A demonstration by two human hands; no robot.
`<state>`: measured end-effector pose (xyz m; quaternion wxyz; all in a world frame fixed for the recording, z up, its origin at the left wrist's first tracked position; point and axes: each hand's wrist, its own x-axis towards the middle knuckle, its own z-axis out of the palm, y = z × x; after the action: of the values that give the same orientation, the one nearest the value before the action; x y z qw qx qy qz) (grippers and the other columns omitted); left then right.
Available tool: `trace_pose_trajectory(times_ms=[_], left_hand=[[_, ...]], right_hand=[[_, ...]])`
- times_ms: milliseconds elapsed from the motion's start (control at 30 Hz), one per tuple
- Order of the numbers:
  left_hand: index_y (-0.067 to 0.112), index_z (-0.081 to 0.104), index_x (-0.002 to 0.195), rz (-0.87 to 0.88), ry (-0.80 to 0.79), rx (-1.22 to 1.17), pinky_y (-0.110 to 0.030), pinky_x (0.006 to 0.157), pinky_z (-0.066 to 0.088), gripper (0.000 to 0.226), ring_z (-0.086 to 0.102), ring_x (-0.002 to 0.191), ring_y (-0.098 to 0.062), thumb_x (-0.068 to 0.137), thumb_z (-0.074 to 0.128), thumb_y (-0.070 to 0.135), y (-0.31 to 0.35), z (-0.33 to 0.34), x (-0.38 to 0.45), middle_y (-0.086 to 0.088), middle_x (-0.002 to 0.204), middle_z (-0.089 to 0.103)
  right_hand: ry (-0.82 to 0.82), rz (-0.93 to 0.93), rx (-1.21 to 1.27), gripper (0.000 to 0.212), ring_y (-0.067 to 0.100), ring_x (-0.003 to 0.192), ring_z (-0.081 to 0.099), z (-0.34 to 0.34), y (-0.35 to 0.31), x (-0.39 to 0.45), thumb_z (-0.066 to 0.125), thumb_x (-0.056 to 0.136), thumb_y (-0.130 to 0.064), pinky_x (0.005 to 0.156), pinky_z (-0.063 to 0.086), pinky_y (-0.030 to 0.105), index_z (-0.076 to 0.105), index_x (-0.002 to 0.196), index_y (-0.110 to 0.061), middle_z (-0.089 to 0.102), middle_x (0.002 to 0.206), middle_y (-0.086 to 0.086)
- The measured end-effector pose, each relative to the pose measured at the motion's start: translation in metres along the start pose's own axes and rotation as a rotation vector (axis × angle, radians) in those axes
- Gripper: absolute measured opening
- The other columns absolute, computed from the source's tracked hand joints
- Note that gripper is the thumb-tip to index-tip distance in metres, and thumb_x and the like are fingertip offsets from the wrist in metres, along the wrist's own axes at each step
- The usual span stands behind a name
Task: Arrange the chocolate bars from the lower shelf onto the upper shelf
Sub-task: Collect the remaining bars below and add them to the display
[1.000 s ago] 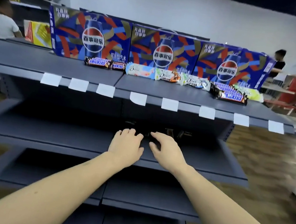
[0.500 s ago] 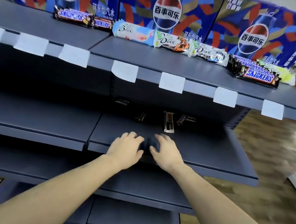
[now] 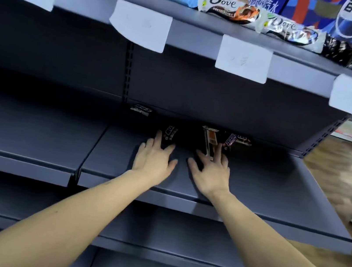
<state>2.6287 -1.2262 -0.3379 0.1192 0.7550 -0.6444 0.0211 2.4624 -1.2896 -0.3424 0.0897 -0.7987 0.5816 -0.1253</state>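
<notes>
On the lower shelf (image 3: 276,195), four chocolate bars (image 3: 209,138); both hands (image 3: 154,160) flat, apart.

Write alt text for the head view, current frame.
Both hands reach onto the lower shelf: the left hand nears a dark chocolate bar, the right hand a pale one. On the upper shelf above lie three Dove bars.

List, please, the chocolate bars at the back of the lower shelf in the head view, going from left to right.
Dark bar by the back wall → dark bar at the left hand's fingertips → pale orange-marked bar → Snickers bar.
</notes>
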Motion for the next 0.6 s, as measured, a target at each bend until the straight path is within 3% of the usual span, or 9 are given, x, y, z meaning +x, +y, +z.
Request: trace_pose_trajectory(times_ms=[133, 200, 267, 367, 467, 600], left_hand=[[0.038, 0.022, 0.15, -0.054, -0.02, -0.008, -0.044, 0.103, 0.03, 0.054, 0.021, 0.135, -0.035, 0.098, 0.027, 0.052, -0.002, 0.012, 0.026, -0.014, 0.159, 0.008], [0.035, 0.031, 0.148, -0.056, -0.018, 0.001, -0.043, 0.101, 0.031, 0.051, 0.023, 0.133, -0.034, 0.099, 0.027, 0.048, -0.001, 0.016, 0.032, -0.011, 0.157, 0.019], [0.029, 0.048, 0.139, -0.029, 0.062, -0.01, -0.041, 0.095, 0.035, 0.045, 0.033, 0.126, -0.033, 0.099, 0.034, 0.042, 0.0, 0.018, 0.029, -0.01, 0.148, 0.038], [0.019, 0.068, 0.112, 0.021, 0.215, -0.113, -0.04, 0.079, 0.043, 0.026, 0.046, 0.107, -0.033, 0.092, 0.053, 0.025, 0.004, 0.019, 0.015, -0.012, 0.119, 0.058], [0.016, 0.061, 0.102, 0.026, 0.265, -0.282, -0.04, 0.074, 0.048, 0.014, 0.046, 0.096, -0.027, 0.088, 0.06, 0.017, 0.005, 0.013, -0.003, -0.006, 0.1, 0.06], [0.02, 0.051, 0.104, -0.145, 0.186, -0.657, -0.029, 0.067, 0.04, 0.017, 0.048, 0.082, -0.017, 0.09, 0.06, 0.017, -0.001, 0.0, -0.017, 0.012, 0.08, 0.047]], right_hand=[[0.156, 0.059, -0.013, 0.057, 0.035, 0.136, 0.027, 0.01, -0.003, 0.008, 0.044, 0.091, -0.06, 0.107, 0.03, 0.044, 0.051, 0.138, -0.029, 0.038, 0.151, 0.009], [0.309, 0.047, 0.1, 0.042, 0.031, 0.119, 0.042, 0.012, 0.001, 0.002, 0.056, 0.089, -0.048, 0.096, 0.039, 0.039, 0.061, 0.122, -0.023, 0.058, 0.129, 0.007], [0.404, 0.073, 0.267, 0.02, 0.026, 0.101, 0.051, 0.009, 0.007, -0.006, 0.063, 0.088, -0.03, 0.081, 0.044, 0.035, 0.061, 0.106, -0.022, 0.064, 0.106, 0.003], [0.336, 0.228, 0.598, 0.019, 0.02, 0.084, 0.059, -0.006, 0.008, -0.012, 0.059, 0.09, -0.016, 0.071, 0.045, 0.029, 0.052, 0.107, -0.021, 0.061, 0.088, -0.004], [0.215, 0.274, 0.723, 0.027, 0.015, 0.086, 0.06, -0.016, 0.009, -0.015, 0.053, 0.09, -0.013, 0.077, 0.044, 0.026, 0.055, 0.114, -0.024, 0.063, 0.092, -0.009], [0.085, 0.215, 0.75, 0.03, 0.012, 0.091, 0.064, -0.017, 0.015, -0.022, 0.046, 0.088, -0.011, 0.075, 0.048, 0.022, 0.065, 0.097, -0.032, 0.07, 0.097, -0.009]])
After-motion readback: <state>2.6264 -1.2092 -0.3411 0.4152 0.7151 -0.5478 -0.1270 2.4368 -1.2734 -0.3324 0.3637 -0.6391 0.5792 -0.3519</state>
